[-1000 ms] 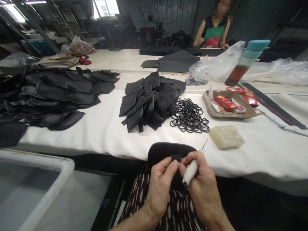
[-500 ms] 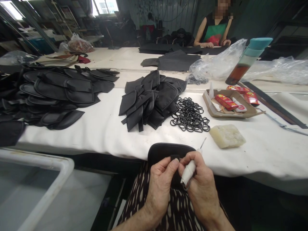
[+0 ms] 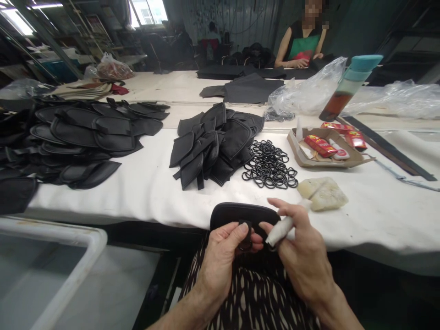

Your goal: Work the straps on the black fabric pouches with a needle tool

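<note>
My left hand (image 3: 225, 256) pinches a small black strap tab (image 3: 245, 233) on a rounded black leather piece (image 3: 240, 214) that rests on my lap against the table edge. My right hand (image 3: 302, 247) is closed around a white-wrapped awl handle (image 3: 279, 230), its tip pointing up and right toward a pale wax block (image 3: 323, 194). The awl's metal point is blurred. A heap of black metal rings (image 3: 270, 165) and a pile of black leather pieces (image 3: 215, 142) lie just beyond on the white table (image 3: 144, 188).
A larger stack of black leather pieces (image 3: 79, 137) lies at left. A cardboard tray with red packets (image 3: 326, 149), a teal-capped bottle (image 3: 347, 87) and plastic bags (image 3: 309, 94) stand at right. A white bin (image 3: 51, 266) is at lower left. Another person (image 3: 304, 39) sits at the far table.
My right hand has moved right and up, swinging the awl away from the strap tab toward the wax block. My left hand still pinches the tab.
</note>
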The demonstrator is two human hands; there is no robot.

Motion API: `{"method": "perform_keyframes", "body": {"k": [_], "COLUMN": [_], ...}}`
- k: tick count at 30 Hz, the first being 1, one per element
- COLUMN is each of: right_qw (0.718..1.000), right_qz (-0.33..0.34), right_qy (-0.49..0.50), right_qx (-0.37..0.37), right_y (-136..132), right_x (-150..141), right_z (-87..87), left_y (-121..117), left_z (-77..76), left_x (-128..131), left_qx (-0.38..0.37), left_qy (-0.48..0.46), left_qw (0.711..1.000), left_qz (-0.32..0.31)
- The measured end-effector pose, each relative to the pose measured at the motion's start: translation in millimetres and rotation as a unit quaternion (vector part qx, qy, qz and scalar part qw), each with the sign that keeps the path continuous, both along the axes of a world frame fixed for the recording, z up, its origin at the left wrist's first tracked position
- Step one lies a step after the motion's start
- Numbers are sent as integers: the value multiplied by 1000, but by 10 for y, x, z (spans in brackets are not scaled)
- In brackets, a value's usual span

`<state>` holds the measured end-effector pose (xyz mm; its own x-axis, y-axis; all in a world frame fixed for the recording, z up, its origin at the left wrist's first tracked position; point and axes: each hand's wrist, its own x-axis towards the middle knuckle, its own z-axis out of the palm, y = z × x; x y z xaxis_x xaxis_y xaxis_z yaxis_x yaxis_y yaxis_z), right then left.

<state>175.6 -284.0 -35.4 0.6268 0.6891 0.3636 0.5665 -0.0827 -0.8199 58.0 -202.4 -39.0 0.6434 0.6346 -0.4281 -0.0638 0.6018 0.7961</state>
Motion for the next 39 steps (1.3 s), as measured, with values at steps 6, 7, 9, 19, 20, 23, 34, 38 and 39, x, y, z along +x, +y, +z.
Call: {"method": "perform_keyframes", "body": {"k": [6, 7, 9, 19, 20, 23, 34, 38, 39], "right_qw": [973, 972, 969, 955, 952, 946, 949, 951, 953], "right_qz": [95, 106, 136, 184, 189, 204, 208, 205, 202], "right_qy": [204, 201, 193, 230, 235, 247, 233, 227, 223], "right_qx": [52, 67, 72, 48, 50, 47, 42, 38, 37], "right_y": [241, 270, 322, 503, 516, 552, 580, 575, 574], "right_x": [128, 127, 136, 271, 279, 306, 338, 333, 332], "right_z": [133, 161, 194, 201, 214, 231, 239, 247, 252], "left_y": [77, 90, 120, 243, 255, 295, 322, 341, 347], "left_z": [254, 280, 301, 304, 314, 330, 379, 391, 394], "left_x": [-68, -74, -80, -48, -43, -27, -6, -15, -20], "left_qx": [-25, -19, -5, -6, -7, 5, 24, 22, 22], "left_qy": [5, 6, 13, 38, 40, 41, 55, 68, 71], "left_qw": [1000, 1000, 1000, 999, 999, 999, 998, 997, 997], "left_qz": [5, 9, 20, 23, 26, 30, 8, 4, 0]}}
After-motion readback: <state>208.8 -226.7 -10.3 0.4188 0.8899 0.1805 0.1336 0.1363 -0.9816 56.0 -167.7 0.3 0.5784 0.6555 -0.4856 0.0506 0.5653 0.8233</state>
